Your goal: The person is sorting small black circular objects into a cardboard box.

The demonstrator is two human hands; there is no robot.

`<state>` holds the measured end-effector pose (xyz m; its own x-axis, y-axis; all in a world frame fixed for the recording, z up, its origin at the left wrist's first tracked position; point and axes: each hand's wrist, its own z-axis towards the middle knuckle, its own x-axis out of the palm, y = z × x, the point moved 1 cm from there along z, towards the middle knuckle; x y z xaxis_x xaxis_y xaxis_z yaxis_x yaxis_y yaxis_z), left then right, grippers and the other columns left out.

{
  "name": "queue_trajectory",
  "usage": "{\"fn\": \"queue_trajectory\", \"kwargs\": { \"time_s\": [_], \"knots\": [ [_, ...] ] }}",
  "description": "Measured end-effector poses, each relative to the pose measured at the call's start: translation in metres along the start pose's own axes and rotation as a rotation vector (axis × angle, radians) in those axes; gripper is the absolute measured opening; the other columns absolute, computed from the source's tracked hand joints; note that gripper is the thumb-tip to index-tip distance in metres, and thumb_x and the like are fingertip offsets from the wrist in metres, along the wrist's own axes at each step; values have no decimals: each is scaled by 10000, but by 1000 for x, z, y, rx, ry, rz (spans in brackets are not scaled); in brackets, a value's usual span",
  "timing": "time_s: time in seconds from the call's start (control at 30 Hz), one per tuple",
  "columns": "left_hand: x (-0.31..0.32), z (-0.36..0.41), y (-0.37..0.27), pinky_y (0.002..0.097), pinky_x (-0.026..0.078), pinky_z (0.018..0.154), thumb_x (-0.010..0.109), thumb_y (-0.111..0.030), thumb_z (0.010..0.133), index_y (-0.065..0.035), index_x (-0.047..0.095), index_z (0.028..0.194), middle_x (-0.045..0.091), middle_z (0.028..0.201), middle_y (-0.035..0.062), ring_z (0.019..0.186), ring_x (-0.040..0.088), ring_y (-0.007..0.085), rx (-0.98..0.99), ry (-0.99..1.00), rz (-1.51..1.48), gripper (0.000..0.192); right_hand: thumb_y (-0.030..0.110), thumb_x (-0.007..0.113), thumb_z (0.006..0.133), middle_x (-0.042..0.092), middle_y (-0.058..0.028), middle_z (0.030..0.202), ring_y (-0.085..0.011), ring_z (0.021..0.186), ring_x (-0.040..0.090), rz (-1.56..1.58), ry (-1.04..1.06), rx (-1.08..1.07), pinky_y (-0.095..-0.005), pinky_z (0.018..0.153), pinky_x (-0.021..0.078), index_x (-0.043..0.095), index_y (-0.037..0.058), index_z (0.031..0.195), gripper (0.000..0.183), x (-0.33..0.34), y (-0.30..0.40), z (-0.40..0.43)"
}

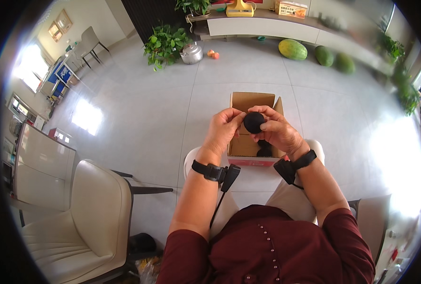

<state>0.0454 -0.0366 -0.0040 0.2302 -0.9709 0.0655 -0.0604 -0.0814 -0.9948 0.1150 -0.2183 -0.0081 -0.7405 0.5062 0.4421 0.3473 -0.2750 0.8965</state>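
My right hand (pixel 279 132) grips a black round piece (pixel 254 123) between thumb and fingers, its dark, matte face turned up to me. Beside it, my left hand (pixel 224 129) has thumb and forefinger pinched together at the piece's left edge. Whether those fingertips hold the edge or something thin is too small to tell. Both hands are above an open cardboard box (pixel 239 147) with a red and white outside. More black pieces (pixel 264 152) lie in the box's near right corner, partly hidden by my right hand.
The box stands between my knees, above the grey tiled floor (pixel 153 117). A cream chair (pixel 98 209) is at my left. Farther off are a leafy potted plant (pixel 166 44), a metal kettle (pixel 191 54), peaches (pixel 215 55) and a watermelon (pixel 293 49). Black devices (pixel 230 177) are strapped to both wrists.
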Motion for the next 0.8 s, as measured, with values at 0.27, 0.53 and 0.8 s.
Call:
{"fn": "queue_trajectory", "kwargs": {
  "time_s": [0.27,0.53,0.8],
  "knots": [
    [9,-9,-3,192,407,511,694,-171,907,3,642,1160,606,765,-18,597,502,48,103,96,-98,312,107,525,917,562,-139,1198,-279,1047,615,222,-58,-86,-399,941,507,447,49,1326,420,2,3,4],
    [8,-6,-2,191,454,578,765,-144,845,21,618,1202,608,811,-26,703,549,49,106,94,13,420,105,561,914,559,-112,1198,-249,1103,593,-25,-128,-33,-381,961,499,454,31,1331,437,7,4,0],
    [11,-10,-9,204,458,635,736,-176,873,33,647,1129,597,769,-26,701,542,58,138,96,169,343,132,596,885,611,-80,1074,-203,909,650,172,-179,-84,-336,772,552,517,108,1164,291,-7,-1,3]
  ]
}}
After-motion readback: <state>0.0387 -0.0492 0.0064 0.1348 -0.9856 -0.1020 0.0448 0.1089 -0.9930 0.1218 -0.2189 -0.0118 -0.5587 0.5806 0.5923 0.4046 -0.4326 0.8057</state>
